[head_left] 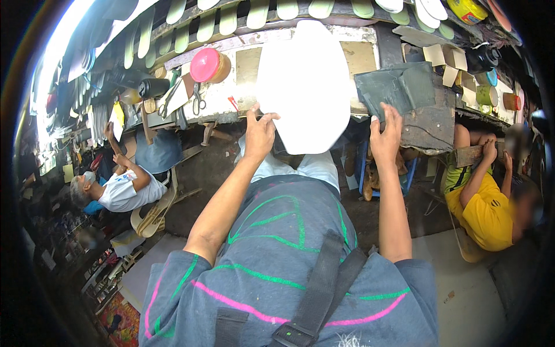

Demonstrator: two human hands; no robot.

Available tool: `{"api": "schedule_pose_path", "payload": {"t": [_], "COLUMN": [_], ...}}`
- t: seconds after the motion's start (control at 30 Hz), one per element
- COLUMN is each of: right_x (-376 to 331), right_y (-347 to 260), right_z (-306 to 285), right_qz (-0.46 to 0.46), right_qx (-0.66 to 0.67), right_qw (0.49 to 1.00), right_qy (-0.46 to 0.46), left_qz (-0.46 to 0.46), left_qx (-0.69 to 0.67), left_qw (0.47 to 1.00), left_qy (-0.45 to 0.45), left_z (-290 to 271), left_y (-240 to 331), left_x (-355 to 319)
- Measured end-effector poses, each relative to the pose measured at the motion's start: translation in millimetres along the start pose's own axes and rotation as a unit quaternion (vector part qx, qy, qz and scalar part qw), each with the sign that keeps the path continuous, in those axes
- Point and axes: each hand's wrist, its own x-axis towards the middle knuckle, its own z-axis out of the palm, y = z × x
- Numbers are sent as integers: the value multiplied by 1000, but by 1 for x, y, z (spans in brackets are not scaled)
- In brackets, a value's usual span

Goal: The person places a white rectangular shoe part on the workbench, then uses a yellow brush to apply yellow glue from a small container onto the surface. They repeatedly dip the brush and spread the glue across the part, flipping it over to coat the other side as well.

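White panel (303, 87), dark grey sheet (399, 89), pink lid (204, 65) (its jar (224, 69) amber)

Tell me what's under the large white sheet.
Bench top shows on both sides of the white sheet, and light trousers past its near end. Whatever lies directly beneath is covered, so I can't tell.

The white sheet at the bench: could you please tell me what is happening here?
A person's left hand touches or nearly touches the left edge of a large, bright white, rounded sheet, which reaches past the near edge of a cluttered, pale-topped workbench. The right hand is apart from it, at a dark grey-green, roughly rectangular sheet. Whether the left grip is closed is unclear.
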Motion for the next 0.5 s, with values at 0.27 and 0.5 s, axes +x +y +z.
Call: {"api": "schedule_pose_path", "payload": {"t": [0.27,0.5], "right_x": [-33,-11], "right_y": [-56,-80], "right_z": [69,50], "right_qz": [341,287], "right_qx": [326,333], "right_qw": [870,889], "right_qy": [-145,-129], "left_qz": [8,43], "left_qx": [-235,60], "left_qw": [965,958], "left_qy": [-115,-277], "left_z": [-33,-66], "left_y": [18,-26], "left_x": [-12,40]}}
